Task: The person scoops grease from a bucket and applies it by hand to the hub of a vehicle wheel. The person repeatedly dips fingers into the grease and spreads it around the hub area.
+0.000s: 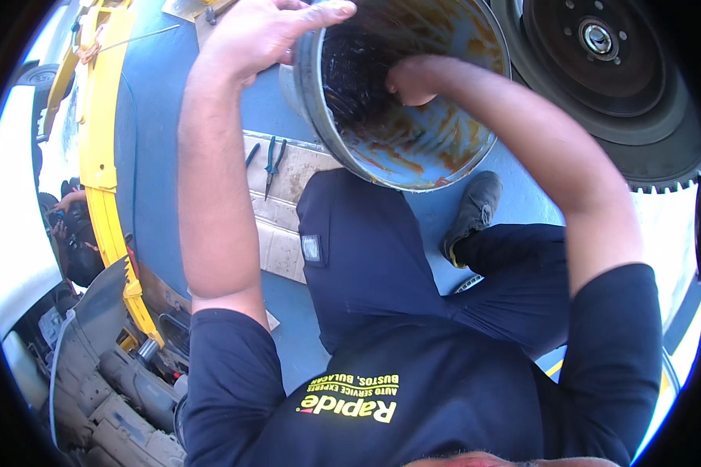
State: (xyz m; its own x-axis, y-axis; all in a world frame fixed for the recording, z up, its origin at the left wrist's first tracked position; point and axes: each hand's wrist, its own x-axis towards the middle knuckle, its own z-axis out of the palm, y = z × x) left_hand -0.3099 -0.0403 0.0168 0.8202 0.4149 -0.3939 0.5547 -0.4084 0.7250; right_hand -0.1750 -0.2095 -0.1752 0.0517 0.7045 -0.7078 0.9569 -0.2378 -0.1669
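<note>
A large metal bucket (pixel 436 167) is tipped toward me above my knee, its inner wall smeared with brown-orange grease. Dark, glossy grease (pixel 358 74) covers part of its inside. My left hand (pixel 276 31) grips the bucket at its left rim, with the thumb over the edge. Deep in the opening, beside the dark grease, my right hand (pixel 414 80) has its fingers curled in. What those fingers hold, if anything, is hidden.
Pliers (pixel 273 166) and another dark-handled tool (pixel 252 154) lie on a dirty pale board (pixel 280 233). A wheel hub (pixel 600 43) and tyre stand close at upper right. Yellow lift arm (pixel 101 148), removed vehicle parts (pixel 125 381) and another person (pixel 78 226) are at left.
</note>
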